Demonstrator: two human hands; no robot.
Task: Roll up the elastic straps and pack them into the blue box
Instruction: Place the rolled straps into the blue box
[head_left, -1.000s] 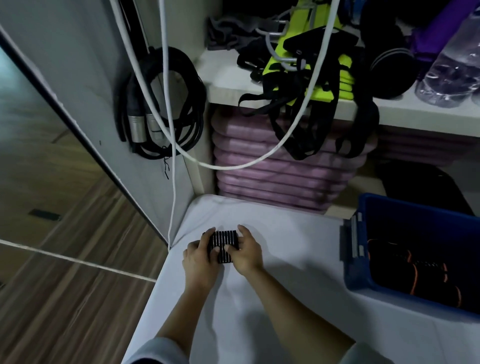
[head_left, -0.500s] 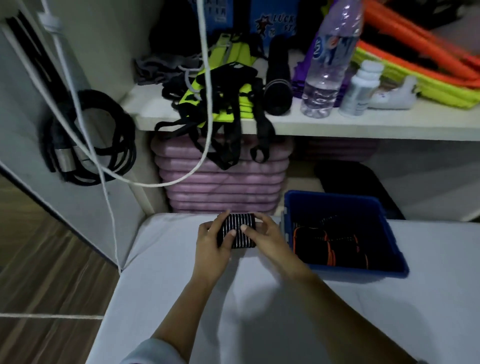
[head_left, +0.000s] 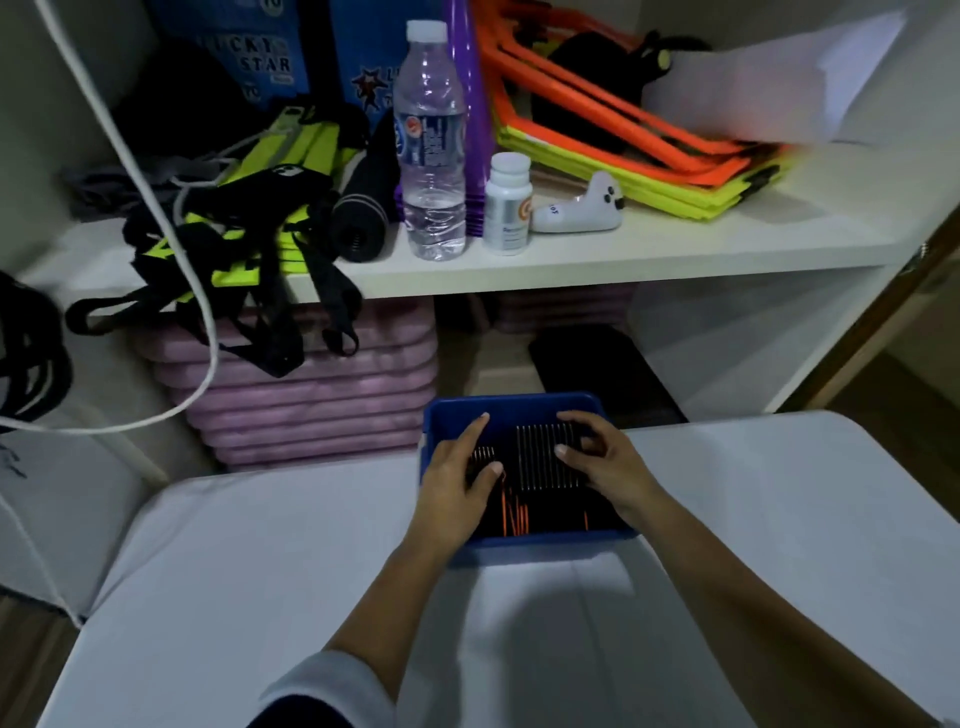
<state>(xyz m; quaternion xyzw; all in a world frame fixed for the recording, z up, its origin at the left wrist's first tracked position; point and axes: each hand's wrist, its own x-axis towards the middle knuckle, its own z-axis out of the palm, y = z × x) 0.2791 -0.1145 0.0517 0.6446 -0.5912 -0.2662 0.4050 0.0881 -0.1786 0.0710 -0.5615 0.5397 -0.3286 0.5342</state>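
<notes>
White table (head_left: 260, 545): under the blue box (head_left: 519, 402), which sits at its far edge.
My right hand (head_left: 608, 462): inside the box, thumb and curled fingers clasping the striped rolled strap (head_left: 540, 467).
My left hand (head_left: 452, 478): at the box's left wall; whether it clasps anything, I cannot tell.
Orange-edged straps (head_left: 514, 514): in the box, by its near wall.
</notes>
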